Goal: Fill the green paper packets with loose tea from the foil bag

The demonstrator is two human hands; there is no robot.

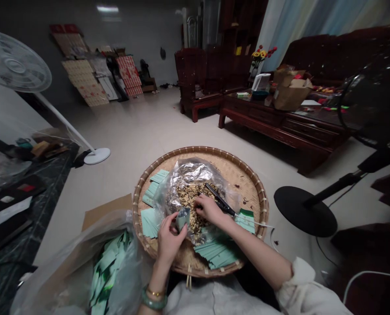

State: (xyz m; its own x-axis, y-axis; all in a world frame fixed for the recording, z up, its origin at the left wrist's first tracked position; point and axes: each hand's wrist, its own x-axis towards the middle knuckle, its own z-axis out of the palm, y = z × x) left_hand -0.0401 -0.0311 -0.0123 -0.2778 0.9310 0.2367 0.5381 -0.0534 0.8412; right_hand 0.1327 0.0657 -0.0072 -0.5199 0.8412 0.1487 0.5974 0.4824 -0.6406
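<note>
Your left hand [169, 232] has a green packet [182, 219] pinched between thumb and fingers, dark shiny end up. Right beside it, your right hand [210, 211] bunches its fingertips at the loose dry mix [186, 194]; can't tell whether they hold any. Around that mix, just past the grip, spreads a clear plastic bag [192, 168], with a black corded tool [224, 203] lying beyond your right fingers. Left of the grip sit green stacks [149, 222]; nearer you, a fanned row [216, 253]. Under everything: your woven tray [265, 205].
</note>
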